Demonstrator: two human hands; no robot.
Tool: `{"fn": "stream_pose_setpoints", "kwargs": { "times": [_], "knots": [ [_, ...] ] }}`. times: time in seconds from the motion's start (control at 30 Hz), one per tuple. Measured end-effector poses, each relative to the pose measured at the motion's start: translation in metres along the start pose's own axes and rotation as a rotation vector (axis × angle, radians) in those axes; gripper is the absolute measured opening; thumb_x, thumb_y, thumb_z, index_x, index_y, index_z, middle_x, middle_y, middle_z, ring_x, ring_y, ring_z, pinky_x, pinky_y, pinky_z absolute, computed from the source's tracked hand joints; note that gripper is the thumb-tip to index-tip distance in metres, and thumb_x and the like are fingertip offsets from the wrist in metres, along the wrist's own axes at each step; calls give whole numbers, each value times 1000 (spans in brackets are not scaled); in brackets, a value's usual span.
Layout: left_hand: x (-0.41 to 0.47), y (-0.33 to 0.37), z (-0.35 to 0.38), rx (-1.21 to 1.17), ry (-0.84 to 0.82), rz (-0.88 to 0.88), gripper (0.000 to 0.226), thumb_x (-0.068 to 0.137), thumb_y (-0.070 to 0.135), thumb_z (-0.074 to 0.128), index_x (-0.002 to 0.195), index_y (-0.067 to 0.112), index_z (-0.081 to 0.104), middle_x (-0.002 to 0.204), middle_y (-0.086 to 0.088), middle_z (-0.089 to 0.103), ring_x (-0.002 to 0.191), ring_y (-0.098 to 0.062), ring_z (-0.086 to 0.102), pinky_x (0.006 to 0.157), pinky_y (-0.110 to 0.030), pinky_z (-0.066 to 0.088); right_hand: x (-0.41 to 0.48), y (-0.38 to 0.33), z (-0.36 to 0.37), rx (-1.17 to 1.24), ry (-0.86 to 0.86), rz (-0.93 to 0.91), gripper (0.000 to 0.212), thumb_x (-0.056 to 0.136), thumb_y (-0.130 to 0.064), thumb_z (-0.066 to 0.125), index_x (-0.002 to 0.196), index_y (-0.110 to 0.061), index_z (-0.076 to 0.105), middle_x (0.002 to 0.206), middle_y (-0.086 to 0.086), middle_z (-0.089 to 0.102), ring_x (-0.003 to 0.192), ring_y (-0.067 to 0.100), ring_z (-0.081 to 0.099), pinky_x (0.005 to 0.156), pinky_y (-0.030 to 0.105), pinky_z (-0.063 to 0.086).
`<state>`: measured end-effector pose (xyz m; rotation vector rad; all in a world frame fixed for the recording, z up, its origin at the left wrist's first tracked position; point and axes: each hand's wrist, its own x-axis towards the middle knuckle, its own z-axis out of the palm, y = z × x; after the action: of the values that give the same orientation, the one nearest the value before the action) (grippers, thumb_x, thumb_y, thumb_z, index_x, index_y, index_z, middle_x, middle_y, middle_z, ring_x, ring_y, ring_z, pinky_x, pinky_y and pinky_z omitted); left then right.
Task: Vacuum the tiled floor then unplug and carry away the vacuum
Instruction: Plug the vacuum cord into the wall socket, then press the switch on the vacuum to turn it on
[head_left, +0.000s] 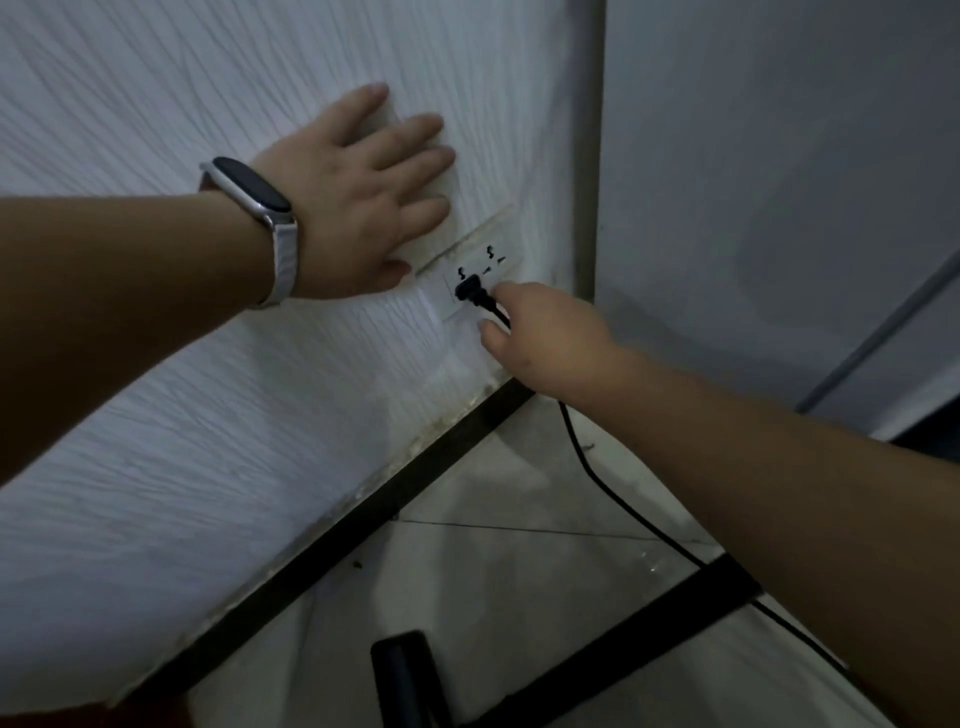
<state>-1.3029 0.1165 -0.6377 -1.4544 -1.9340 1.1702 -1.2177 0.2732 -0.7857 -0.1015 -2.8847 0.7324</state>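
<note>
The white ribbed wall (218, 426) fills most of the view, meeting a plain grey wall (753, 208) at a corner on the right and a black skirting strip (363, 514) along the pale tiled floor (519, 571) below. Both bare forearms reach in from the lower edges towards that corner. The left hand (353, 192) lies flat on the wall just above the socket (498, 267), palm down and fingers straight and slightly spread, holding nothing (a pale wristband (254, 200) with a dark face sits on that wrist). The right hand (550, 338) stretches to the socket, forefinger above and thumb below the black cord (587, 462) just behind the plug (470, 290); whether they actually pinch it I cannot tell. The plug sits in the socket's lower holes, and its cord runs under the right hand and down across the floor to the right. A dark object (405, 675) shows at the bottom edge, too cut off to name.
</note>
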Motion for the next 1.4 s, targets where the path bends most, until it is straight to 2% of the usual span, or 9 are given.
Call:
{"fn": "stream_pose_setpoints", "kwargs": {
  "times": [0.2, 0.37, 0.43, 0.53, 0.73, 0.93, 1.13, 1.27, 1.4],
  "knots": [
    [-6, 57, -27, -460, 324, -92, 59, 80, 52, 61, 124, 12, 59, 134, -17, 56, 131, -37, 46, 107, -60, 28, -37, 0, -37, -144, -67, -45, 46, 99, -48, 44, 131, -18, 55, 119, 5, 61, 106, 27, 60, 78, 38, 51],
    [0, 113, -44, -815, 400, -196, 58, 78, 57, 55, 120, 17, 62, 130, -8, 60, 126, -30, 51, 105, -50, 34, -89, 7, -66, -401, -81, -94, 53, 89, -56, 38, 123, -22, 60, 104, 3, 64, 95, 28, 62, 66, 32, 32],
    [5, 130, -50, -928, 392, -209, 59, 80, 59, 51, 120, 17, 62, 130, -7, 60, 125, -29, 51, 103, -47, 35, -115, 8, -76, -419, -89, -85, 54, 84, -54, 33, 108, -19, 66, 95, 3, 65, 89, 29, 63, 66, 33, 36],
    [11, 155, -56, -996, 411, -151, 62, 83, 61, 49, 120, 14, 63, 129, -9, 60, 122, -30, 52, 100, -46, 39, -150, 13, -88, -472, -137, -37, 56, 84, -53, 31, 106, -18, 69, 93, 3, 66, 91, 29, 63, 80, 40, 45],
    [21, 195, -85, -1031, 461, 11, 63, 83, 60, 52, 120, 10, 61, 124, -11, 61, 116, -32, 57, 96, -47, 46, -213, 40, -116, -628, -260, -89, 44, 84, -50, 48, 106, -17, 68, 100, 3, 66, 101, 29, 61, 100, 43, 41],
    [43, 234, -141, -1173, 405, 34, 64, 81, 56, 53, 128, 12, 54, 123, -10, 61, 102, -30, 63, 82, -40, 54, -257, 75, -147, -618, -313, -75, 43, 85, -46, 46, 110, -18, 66, 113, 4, 66, 112, 28, 59, 108, 44, 36],
    [67, 281, -169, -1448, -42, -189, 82, 86, 53, 60, 150, 24, 18, 129, 3, 48, 104, -16, 55, 80, -27, 45, -323, 136, -170, -627, -294, 49, 43, 85, -47, 50, 113, -19, 67, 117, 2, 66, 110, 26, 60, 104, 41, 40],
    [76, 301, -181, -1808, -180, -422, 48, 90, 38, 62, 130, 28, 38, 90, 1, 59, 69, -10, 56, 55, -24, 45, -359, 168, -179, -599, -336, 139, 47, 86, -50, 48, 118, -21, 66, 121, 2, 64, 113, 26, 60, 102, 40, 43],
    [76, 311, -200, -1759, -55, -531, 19, 91, 35, 60, 102, 30, 45, 74, -9, 62, 63, -24, 60, 60, -42, 51, -388, 187, -189, -559, -325, 177, 50, 87, -48, 51, 125, -19, 65, 135, 5, 61, 124, 27, 57, 101, 44, 48]
  ]
}}
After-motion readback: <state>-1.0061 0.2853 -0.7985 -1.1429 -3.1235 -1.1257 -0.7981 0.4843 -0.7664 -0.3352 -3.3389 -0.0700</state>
